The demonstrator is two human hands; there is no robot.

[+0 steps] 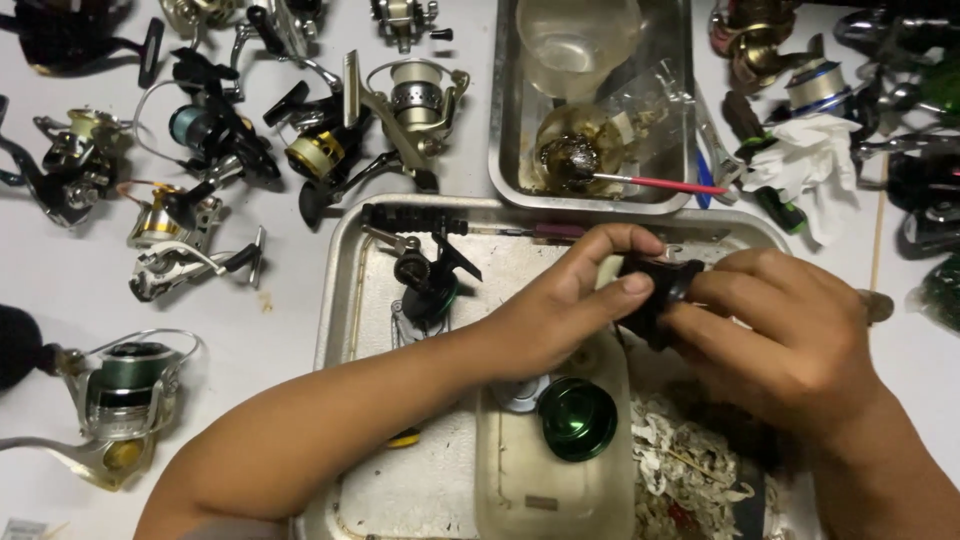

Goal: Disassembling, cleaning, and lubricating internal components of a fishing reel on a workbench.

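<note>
Nearest me, over the metal tray [340,300], my left hand [560,310] and right hand [790,340] both pinch a black reel part [655,295], so I judge the strip-down midway: green spool [578,418] out, reel body [425,285] behind, whole reels [200,150] beyond untouched.

The white table [60,290] carries many fishing reels [190,130] at its left side, two metal trays [335,290] in the middle, a white cloth [815,165] at the right.
</note>
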